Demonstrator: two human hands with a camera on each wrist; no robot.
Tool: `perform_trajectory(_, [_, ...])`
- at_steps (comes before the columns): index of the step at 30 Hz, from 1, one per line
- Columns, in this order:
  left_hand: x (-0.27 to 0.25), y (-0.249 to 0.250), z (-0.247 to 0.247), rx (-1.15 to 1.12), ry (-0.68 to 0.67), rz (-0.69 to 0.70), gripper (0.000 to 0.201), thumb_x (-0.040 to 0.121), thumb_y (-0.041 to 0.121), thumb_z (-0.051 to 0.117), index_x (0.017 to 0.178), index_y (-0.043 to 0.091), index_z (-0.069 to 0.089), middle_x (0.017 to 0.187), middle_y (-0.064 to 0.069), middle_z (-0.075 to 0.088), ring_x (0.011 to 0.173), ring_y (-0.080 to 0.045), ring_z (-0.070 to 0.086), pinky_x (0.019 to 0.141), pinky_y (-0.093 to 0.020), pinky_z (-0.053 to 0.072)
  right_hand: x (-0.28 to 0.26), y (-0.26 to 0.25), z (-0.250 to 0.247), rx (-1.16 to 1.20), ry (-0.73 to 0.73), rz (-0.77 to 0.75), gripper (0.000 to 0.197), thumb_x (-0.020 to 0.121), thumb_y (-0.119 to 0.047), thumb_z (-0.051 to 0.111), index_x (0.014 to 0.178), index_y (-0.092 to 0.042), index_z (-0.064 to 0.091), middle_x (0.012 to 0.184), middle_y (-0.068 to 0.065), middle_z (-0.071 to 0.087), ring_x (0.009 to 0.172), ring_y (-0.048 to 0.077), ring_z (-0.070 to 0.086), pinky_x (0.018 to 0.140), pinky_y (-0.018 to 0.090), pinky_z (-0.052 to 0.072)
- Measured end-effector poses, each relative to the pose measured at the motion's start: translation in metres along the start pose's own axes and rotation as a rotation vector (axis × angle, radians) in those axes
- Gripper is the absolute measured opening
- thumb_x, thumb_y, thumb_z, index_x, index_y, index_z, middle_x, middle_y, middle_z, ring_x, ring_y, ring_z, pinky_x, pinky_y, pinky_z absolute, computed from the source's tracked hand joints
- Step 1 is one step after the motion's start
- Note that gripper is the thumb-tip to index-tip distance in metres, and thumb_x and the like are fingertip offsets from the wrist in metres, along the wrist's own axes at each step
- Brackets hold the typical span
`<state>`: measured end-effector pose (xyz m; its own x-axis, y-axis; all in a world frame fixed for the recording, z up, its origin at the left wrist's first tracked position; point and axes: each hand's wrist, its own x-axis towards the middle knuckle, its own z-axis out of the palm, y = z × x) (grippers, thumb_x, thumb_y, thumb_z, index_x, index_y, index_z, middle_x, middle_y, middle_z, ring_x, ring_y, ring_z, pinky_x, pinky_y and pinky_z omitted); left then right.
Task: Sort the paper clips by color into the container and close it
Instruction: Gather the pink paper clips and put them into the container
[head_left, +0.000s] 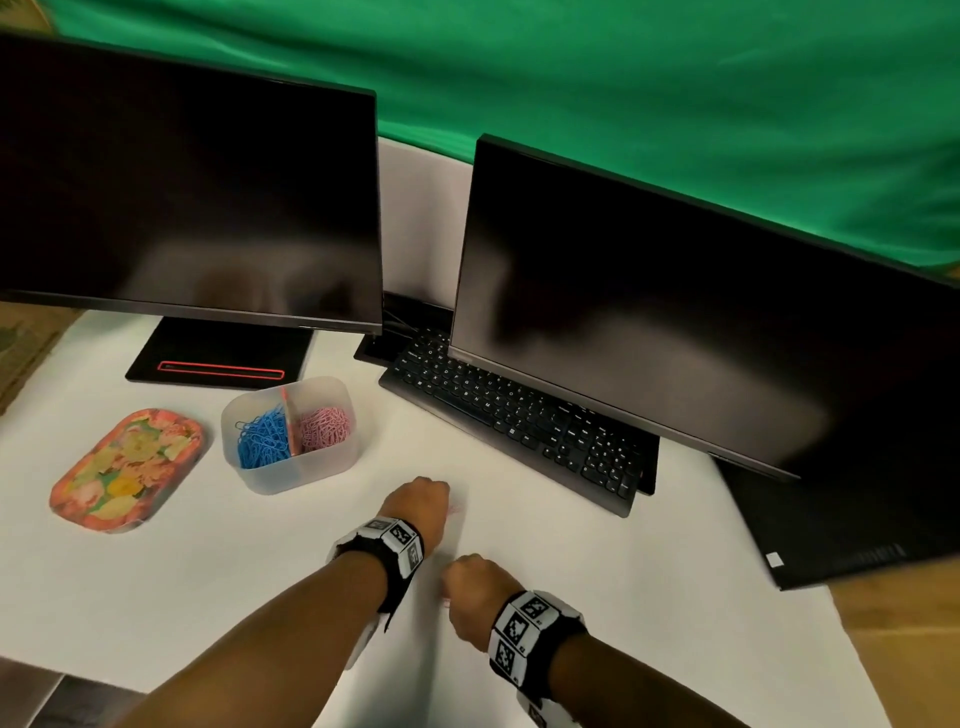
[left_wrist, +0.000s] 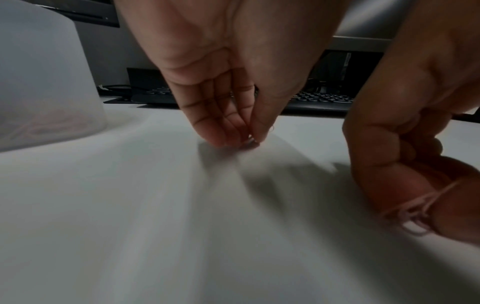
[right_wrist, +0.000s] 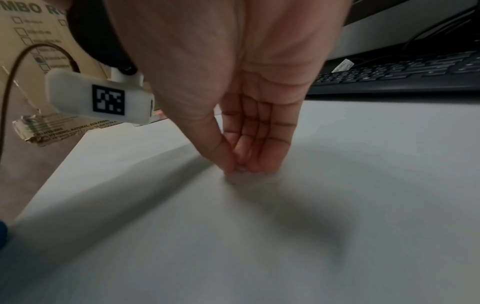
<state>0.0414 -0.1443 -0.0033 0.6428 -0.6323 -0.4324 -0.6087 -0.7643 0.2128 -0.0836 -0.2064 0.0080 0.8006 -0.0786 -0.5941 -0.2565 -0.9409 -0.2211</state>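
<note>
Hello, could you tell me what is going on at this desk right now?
A person is sorting paper clips by colour. The clear container on the white table already holds blue clips in one half and pink clips in the other. Its floral lid lies beside it, still off. Both hands are down at the table: the left hand pinches a pink clip, and the right hand pinches something small.

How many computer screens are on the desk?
2. One dark screen stands on the left behind the clip box; the other stands on the right, over the keyboard.
</note>
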Motion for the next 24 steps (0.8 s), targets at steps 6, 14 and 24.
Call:
perform_trajectory(6, [0.004, -0.001, 0.002, 0.016, -0.005, -0.005, 0.029, 0.092, 0.022, 0.053, 0.118, 0.01, 0.052, 0.12, -0.012, 0.058, 0.109, -0.03, 0.059, 0.087, -0.036, 0.05, -0.003, -0.001, 0.001, -0.027, -0.019, -0.034, 0.028, 0.089, -0.001, 0.054, 0.116, 0.004, 0.058, 0.122, 0.023, 0.058, 0.111, 0.038, 0.057, 0.096, 0.041, 0.047])
perform_trajectory(14, [0.008, 0.006, 0.002, 0.087, -0.03, 0.024, 0.027, 0.095, 0.02, 0.051, 0.119, 0.007, 0.052, 0.123, -0.013, 0.054, 0.11, -0.03, 0.058, 0.087, -0.037, 0.049, -0.008, -0.003, 0.001, 0.035, -0.026, -0.004, 0.029, 0.089, -0.004, 0.055, 0.118, 0.002, 0.056, 0.123, 0.022, 0.057, 0.112, 0.036, 0.057, 0.097, 0.039, 0.048])
perform_trajectory(24, [0.002, 0.013, 0.005, 0.388, -0.053, 0.072, 0.04, 0.087, -0.003, 0.05, 0.126, -0.005, 0.042, 0.127, -0.021, 0.047, 0.115, -0.035, 0.052, 0.091, -0.042, 0.048, -0.012, -0.006, 0.002, 0.03, -0.043, -0.018, 0.036, 0.089, 0.0, 0.053, 0.124, 0.005, 0.05, 0.127, 0.023, 0.052, 0.116, 0.037, 0.053, 0.101, 0.041, 0.045])
